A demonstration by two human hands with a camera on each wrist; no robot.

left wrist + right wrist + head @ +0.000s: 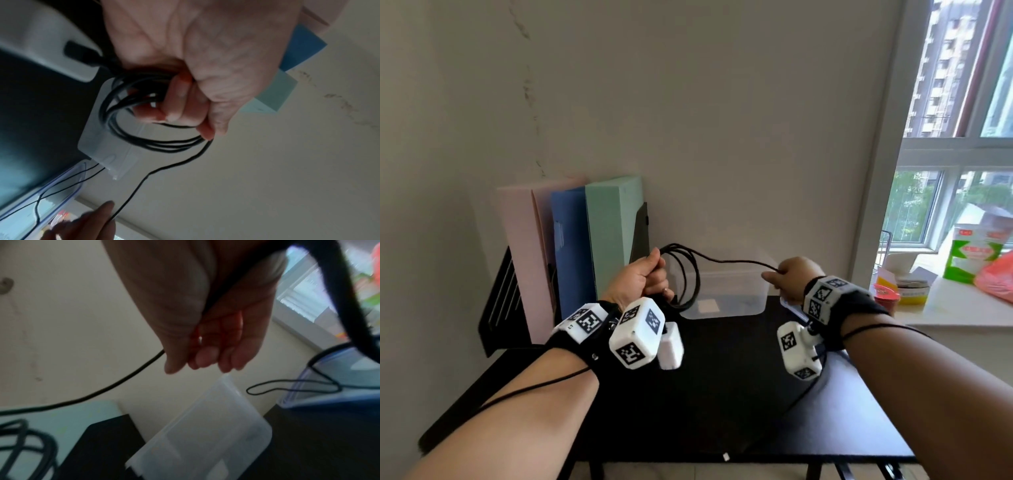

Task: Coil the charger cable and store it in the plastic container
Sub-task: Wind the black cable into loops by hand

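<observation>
My left hand [649, 274] grips several loops of the black charger cable [692, 274] above the left end of the clear plastic container [736, 308]. In the left wrist view its fingers [185, 100] curl round the coil [144, 142]. The white charger brick [670, 346] hangs below that wrist, its plug [76, 50] seated in it. One strand [732, 262] runs right to my right hand [791, 274], which pinches it between thumb and fingers [205, 356]. The rest of the cable trails back past that wrist. The open container [205, 426] stands on the black table [722, 394].
Pink, blue and green folders [571, 253] stand in a black rack at the back left. A clear lid with a blue rim [329, 394] lies right of the container, thin cords draped over it. The windowsill [962, 308] on the right holds boxes, jars and a red bag.
</observation>
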